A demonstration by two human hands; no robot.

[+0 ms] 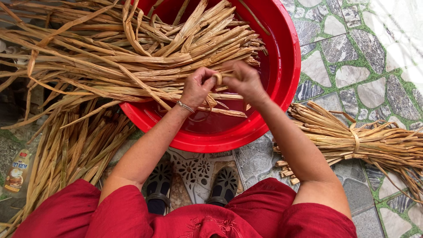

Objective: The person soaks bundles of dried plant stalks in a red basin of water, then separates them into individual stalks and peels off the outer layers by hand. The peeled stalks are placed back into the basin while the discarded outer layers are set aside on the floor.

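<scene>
Both of my hands work over a big red plastic basin [288, 66] with water in it. My left hand [197, 86] is closed around the end of a tan dried reed strip [219, 78], and my right hand [246, 80] grips the same strip from the other side, slightly blurred. A large sheaf of dried reeds [132, 53] lies across the basin, its cut ends over the water and its long leaves trailing off to the left. A metal bracelet circles my left wrist.
A tied bundle of reeds [365, 143] lies on the stone-paved ground at the right. More loose reeds [75, 150] lie at the left, next to a small bottle [16, 172]. My feet in dark sandals [194, 185] rest on a patterned stool below the basin.
</scene>
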